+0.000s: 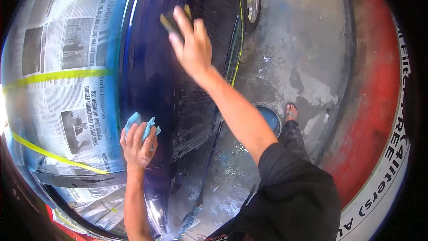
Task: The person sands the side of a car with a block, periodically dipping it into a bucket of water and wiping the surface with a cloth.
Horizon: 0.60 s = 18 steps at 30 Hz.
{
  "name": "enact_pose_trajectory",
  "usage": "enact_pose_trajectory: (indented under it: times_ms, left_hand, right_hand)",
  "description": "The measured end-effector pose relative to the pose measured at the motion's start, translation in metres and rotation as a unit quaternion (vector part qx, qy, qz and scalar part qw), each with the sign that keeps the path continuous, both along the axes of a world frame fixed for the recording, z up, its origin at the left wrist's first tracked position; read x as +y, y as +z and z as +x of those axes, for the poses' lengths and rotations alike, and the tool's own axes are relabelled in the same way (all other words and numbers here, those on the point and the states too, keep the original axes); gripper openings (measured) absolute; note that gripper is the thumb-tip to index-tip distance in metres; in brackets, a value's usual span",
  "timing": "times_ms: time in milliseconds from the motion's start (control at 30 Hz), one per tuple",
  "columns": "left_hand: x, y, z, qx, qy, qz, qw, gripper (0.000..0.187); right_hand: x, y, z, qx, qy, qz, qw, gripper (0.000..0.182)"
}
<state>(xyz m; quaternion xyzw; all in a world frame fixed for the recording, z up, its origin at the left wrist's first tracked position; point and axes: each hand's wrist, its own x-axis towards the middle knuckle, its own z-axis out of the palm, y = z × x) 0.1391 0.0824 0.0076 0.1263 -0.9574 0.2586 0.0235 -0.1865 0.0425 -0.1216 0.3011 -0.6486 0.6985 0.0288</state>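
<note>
My left hand [138,148] is closed around a crumpled light-blue cloth [135,119] and rests on a dark blue car body panel [149,85]. Farther along the panel, my right hand [194,47] grips a flat dark block with yellowish edges [169,23]. Motion blurs the block, and my fingers cover part of it. The panel looks glossy near the taped side and has dull, streaky patches below my right hand.
Newspaper [76,49] held by yellow tape [58,76] masks the car's glass. A bucket [269,118] of bluish liquid stands on the wet concrete floor [298,40], near my sandalled foot [290,112]. A wheel [253,1] shows at the top, and a red-and-white printed banner [370,120] lines the right.
</note>
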Motion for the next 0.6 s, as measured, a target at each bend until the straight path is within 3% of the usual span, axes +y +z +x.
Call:
enact_pose_trajectory:
  times_ms: [67,200,300,333,467,600]
  left_hand:
    - [0.001,-0.001,-0.003,0.004,0.000,0.001,1.000,0.043]
    - [0.001,0.001,-0.002,-0.004,0.006,0.002,1.000,0.043]
    - [0.000,0.000,-0.002,-0.002,0.007,0.005,1.000,0.043]
    - [0.001,0.002,-0.002,0.000,0.005,0.007,1.000,0.044]
    - [0.001,0.003,-0.004,0.003,0.000,0.012,1.000,0.045]
    - [0.001,0.004,-0.001,-0.002,0.002,0.007,1.000,0.044]
  right_hand:
    - [0.007,-0.023,0.013,0.015,0.013,-0.021,1.000,0.074]
    - [-0.030,0.002,-0.069,0.012,-0.034,0.021,0.999,0.071]
    - [-0.039,0.011,-0.077,-0.037,-0.061,0.039,0.997,0.069]
    - [-0.036,0.008,-0.064,-0.071,-0.051,0.027,0.996,0.072]
    - [0.000,-0.019,0.000,0.027,0.009,-0.016,0.999,0.076]
    - [-0.038,0.014,-0.082,0.006,-0.021,0.050,0.999,0.068]
